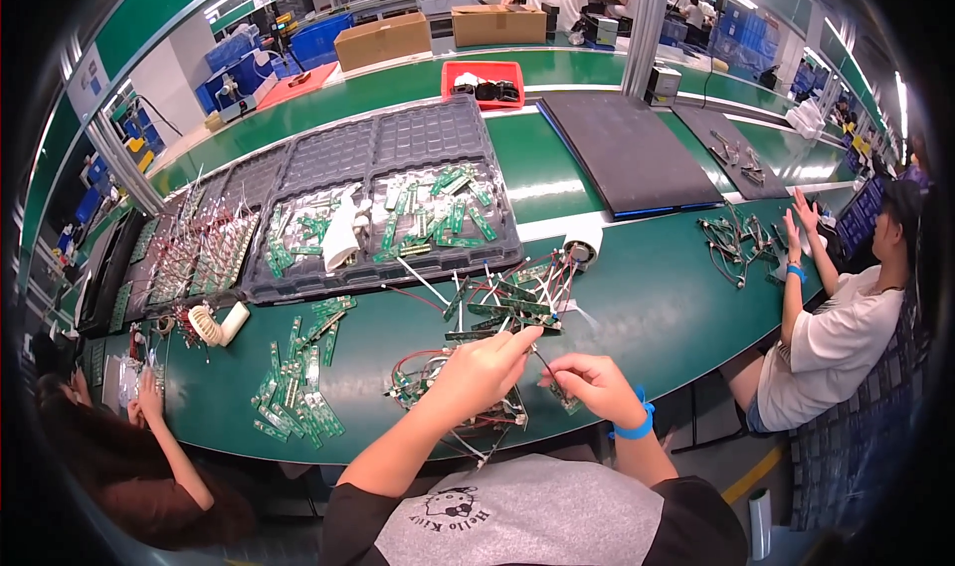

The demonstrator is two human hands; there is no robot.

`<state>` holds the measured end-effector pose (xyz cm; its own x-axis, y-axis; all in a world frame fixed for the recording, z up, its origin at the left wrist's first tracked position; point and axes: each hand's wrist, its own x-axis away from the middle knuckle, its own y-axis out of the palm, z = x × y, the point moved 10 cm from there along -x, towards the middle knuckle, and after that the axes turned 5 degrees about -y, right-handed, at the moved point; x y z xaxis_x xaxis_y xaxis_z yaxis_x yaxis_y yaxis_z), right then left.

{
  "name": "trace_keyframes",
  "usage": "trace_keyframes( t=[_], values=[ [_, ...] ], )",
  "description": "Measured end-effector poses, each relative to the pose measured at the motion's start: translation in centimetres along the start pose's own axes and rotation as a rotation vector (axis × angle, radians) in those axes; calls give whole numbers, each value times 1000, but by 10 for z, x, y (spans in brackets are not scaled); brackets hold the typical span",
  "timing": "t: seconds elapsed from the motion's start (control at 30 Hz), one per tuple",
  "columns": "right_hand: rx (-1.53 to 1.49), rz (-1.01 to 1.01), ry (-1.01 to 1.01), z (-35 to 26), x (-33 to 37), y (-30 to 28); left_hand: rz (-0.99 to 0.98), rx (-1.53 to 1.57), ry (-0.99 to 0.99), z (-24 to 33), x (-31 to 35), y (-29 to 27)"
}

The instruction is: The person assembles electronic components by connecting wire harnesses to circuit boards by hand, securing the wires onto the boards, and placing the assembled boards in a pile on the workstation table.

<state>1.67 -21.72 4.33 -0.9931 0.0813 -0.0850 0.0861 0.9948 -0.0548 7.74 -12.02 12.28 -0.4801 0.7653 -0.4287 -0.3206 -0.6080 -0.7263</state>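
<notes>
In front of my chest both hands are closed close together over the green table. My left hand (485, 372) pinches the upper end of a thin dark wire (543, 363), its fingertips near a small pale connector. Thumb and fingers of my right hand (599, 387), with a blue band at the wrist, pinch the wire's lower part. A small green circuit board (566, 400) hangs or lies just below the right fingers; which, I cannot tell. Beneath my left forearm is a tangle of wired boards (408, 379). Just beyond my hands, more wired circuit boards (512, 302) are heaped.
Loose green boards (298, 392) lie left. Black compartment trays (398, 268) hold boards and a white cloth (341, 233). A tape roll (583, 246), dark mats (637, 153) and a red bin (482, 85) stand beyond. People sit at left and right (836, 317); wired parts (741, 246) lie right.
</notes>
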Motion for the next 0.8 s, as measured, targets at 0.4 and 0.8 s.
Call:
trace_keyframes(
  t=[0.4,0.8],
  values=[
    [-190,131,-7,9,-4,-10,64,104,-65,-8,5,-6],
    [130,340,-137,-17,-3,-20,68,95,-17,5,13,-10]
  ],
)
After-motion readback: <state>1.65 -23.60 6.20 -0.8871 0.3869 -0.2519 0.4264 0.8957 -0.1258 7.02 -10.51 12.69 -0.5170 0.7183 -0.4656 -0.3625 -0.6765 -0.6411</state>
